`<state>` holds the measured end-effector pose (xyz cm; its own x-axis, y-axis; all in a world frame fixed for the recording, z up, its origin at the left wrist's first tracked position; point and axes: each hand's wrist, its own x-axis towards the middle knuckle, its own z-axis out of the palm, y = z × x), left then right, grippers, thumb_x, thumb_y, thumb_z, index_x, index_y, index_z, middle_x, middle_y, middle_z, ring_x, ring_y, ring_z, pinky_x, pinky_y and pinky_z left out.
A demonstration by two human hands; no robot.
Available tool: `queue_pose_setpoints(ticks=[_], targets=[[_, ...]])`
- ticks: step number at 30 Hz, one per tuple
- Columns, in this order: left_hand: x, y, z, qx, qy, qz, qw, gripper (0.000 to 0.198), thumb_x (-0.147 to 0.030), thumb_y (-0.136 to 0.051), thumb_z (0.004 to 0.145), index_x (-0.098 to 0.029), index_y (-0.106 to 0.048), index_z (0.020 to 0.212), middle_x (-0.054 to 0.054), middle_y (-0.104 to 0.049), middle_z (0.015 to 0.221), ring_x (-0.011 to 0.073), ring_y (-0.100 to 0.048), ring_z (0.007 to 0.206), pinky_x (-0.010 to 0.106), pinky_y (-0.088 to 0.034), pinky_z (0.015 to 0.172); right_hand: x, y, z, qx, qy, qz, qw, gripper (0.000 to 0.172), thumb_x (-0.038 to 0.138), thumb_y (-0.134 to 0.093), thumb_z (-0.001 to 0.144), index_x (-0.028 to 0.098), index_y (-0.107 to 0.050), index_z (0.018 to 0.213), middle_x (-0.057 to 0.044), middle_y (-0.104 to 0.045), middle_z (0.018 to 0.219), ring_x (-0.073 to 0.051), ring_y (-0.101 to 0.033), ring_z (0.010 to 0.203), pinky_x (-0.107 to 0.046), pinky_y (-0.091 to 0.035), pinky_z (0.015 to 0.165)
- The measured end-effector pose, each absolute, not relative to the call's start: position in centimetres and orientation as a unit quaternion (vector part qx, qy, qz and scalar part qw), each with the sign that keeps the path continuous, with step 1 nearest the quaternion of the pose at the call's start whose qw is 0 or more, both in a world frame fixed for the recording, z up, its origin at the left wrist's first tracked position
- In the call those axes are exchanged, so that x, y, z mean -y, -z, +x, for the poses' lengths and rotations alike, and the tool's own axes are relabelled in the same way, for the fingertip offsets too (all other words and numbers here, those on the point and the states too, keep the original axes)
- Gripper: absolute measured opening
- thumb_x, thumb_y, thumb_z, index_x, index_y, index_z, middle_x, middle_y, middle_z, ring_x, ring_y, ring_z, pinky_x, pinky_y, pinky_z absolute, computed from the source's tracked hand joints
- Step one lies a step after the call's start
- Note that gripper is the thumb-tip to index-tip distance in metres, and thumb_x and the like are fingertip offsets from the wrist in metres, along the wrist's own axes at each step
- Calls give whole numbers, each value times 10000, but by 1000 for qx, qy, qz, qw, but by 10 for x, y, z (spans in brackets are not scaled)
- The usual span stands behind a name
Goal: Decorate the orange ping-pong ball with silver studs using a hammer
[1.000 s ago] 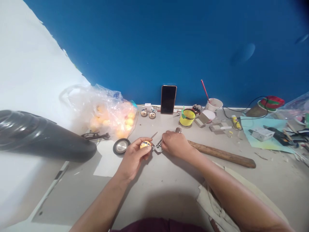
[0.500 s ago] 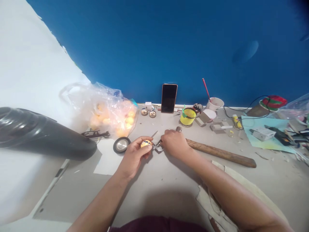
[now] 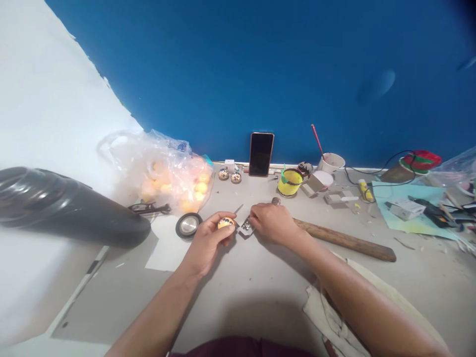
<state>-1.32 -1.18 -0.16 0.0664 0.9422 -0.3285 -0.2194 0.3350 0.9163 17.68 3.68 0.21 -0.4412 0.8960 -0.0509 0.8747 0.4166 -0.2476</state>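
Matte grey tabletop [image 3: 256, 297] against a smooth blue wall [image 3: 223, 74], a white wall [image 3: 44, 99] at left; the left hand [image 3: 207, 243] pinches a rounded, dark-spotted yellow ball [image 3: 225, 222] — thumb opposing fingers — just above the tabletop; the right hand [image 3: 273, 222] curls beside glossy pieces [image 3: 246, 225], its grip hidden and indeterminable; near it, a cylindrical wooden handle [image 3: 345, 240]; far left, a crinkled translucent bag [image 3: 167, 144].

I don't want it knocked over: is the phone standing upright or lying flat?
Upright: the phone stands on its short edge, close against the blue wall.
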Motion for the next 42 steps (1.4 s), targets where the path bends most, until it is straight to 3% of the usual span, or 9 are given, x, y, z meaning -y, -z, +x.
queue_pose_setpoints(ticks=[6,11,15,20,24,27,33,42], targets=[[13,3,-15,-486,-470,372,636,324,-246,-792,722,-181,-719,1031,0,-620,775,98,-518,660,213,-409,603,-36,-2,181,760,-332,-504,241,93,97,-578,727,162,-643,708,-6,-690,699,-124,-592,658,-213,-373,595],[16,2,-14,-481,-468,410,617,392,-238,-768,755,-211,-681,1136,0,-635,871,116,-559,754,221,-455,676,-38,2,181,650,-492,-482,320,23,167,-645,726,167,-636,705,35,-612,591,-93,-509,513,-197,-364,487],[19,-1,-13,-518,-465,456,555,423,-261,-766,772,-214,-664,1180,12,-645,951,137,-587,815,247,-484,727,-41,4,182,579,-579,-456,349,188,325,-742,750,164,-648,778,38,-605,598,-72,-450,446,-195,-322,417],[20,-3,-12,-535,-461,494,508,395,-292,-752,782,-197,-673,1157,37,-671,980,169,-627,845,269,-508,731,-41,7,180,487,-657,-416,398,352,459,-834,693,150,-668,723,8,-623,638,-57,-428,436,-208,-298,409],[20,-1,-12,-523,-452,521,500,391,-316,-704,828,-198,-652,1196,68,-683,1069,200,-662,907,296,-536,745,-39,11,178,450,-706,-377,395,347,445,-867,678,142,-710,744,-9,-645,663,-57,-444,459,-211,-310,429],[21,4,-12,-541,-458,557,433,353,-296,-700,838,-215,-655,1178,67,-666,1105,199,-664,928,305,-543,764,-38,13,178,458,-724,-348,381,311,395,-878,677,152,-749,824,-10,-664,687,-60,-453,478,-211,-324,442],[21,10,-10,-542,-466,639,283,271,-215,-719,830,-246,-679,1097,36,-642,1048,180,-647,943,300,-549,802,-31,9,172,483,-722,-349,351,290,368,-881,662,154,-745,803,-30,-700,700,-81,-490,522,-217,-349,470],[23,10,-10,-532,-461,676,218,257,-144,-697,844,-235,-658,1081,39,-634,1032,171,-644,926,283,-552,763,-29,8,169,490,-700,-387,346,257,339,-871,644,146,-747,760,-7,-649,619,-74,-430,510,-228,-292,483]])
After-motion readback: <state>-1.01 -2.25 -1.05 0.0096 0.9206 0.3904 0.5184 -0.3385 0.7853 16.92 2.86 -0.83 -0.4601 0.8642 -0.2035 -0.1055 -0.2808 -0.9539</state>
